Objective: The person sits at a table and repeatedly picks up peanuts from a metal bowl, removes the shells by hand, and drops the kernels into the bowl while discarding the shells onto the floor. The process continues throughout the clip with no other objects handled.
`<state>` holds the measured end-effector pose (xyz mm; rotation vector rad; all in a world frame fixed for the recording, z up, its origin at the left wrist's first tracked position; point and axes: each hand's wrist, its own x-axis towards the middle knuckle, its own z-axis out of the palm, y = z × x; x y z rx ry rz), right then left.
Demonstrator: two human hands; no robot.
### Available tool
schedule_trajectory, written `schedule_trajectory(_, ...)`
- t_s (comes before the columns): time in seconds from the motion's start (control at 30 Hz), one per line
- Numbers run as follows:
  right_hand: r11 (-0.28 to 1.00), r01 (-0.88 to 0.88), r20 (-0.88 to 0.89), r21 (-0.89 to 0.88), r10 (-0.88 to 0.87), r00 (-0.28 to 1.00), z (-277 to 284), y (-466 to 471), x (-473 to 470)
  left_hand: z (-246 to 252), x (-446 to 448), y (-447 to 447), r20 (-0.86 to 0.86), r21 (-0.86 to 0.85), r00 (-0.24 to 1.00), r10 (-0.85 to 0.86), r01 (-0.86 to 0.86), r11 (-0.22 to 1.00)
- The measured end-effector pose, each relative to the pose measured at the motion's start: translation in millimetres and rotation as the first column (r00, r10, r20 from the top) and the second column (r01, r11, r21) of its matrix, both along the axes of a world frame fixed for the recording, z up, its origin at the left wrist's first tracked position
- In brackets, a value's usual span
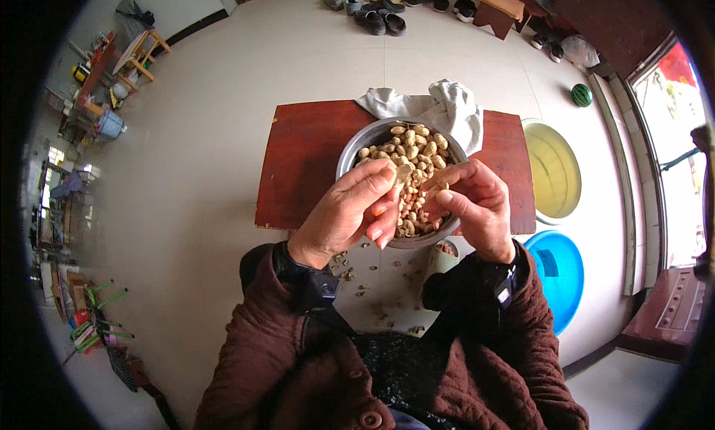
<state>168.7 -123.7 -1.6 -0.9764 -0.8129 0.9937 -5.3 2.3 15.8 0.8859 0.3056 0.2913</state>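
Note:
A round grey metal bowl (pixel 347 155) sits on a low red-brown wooden table (pixel 301 161). It is filled with unshelled peanuts (pixel 412 152) at the far side and shelled reddish kernels (pixel 412 197) nearer me. Above the bowl's left side, my left hand (pixel 360 203) pinches a piece of peanut shell (pixel 402 174) between thumb and fingers. My right hand (pixel 477 203) hovers over the bowl's right side, thumb near the fingertips, with a small peanut piece (pixel 444 187) seemingly held there. A crumpled light cloth (pixel 455 114) lies behind the bowl.
Below the table's near edge stands a container (pixel 441 262) with reddish contents; shell bits (pixel 346 273) litter the floor. On the right are a yellowish basin (pixel 553 170) and a blue basin (pixel 564 284). Shoes (pixel 380 22) and a small stool (pixel 499 11) stand farther off.

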Motion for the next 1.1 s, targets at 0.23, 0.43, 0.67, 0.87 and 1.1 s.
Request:
schedule_trajectory(0.23,0.999,0.000,0.004,-0.033,0.000,1.000,-3,0,9,2,-11,15,-0.083,0.347,0.997,0.000,0.029,0.937)
schedule_trajectory(0.43,0.997,0.000,0.007,-0.075,0.001,1.000,-7,3,18,6,-12,17,-0.084,0.370,0.996,-0.033,0.062,0.927)
schedule_trajectory(0.67,0.947,0.322,0.804,0.027,-0.211,0.556,-9,4,23,9,-11,20,-0.217,0.517,0.975,-0.047,0.155,0.842)
schedule_trajectory(0.87,0.968,0.166,0.440,-0.190,-0.067,0.896,7,-1,21,18,-23,29,-0.346,0.641,0.905,-0.247,0.420,0.643)
schedule_trajectory(1.1,0.943,-0.324,0.686,-0.079,0.287,0.668,20,-8,25,23,-34,42,-0.227,0.824,0.813,-0.536,0.453,0.339)
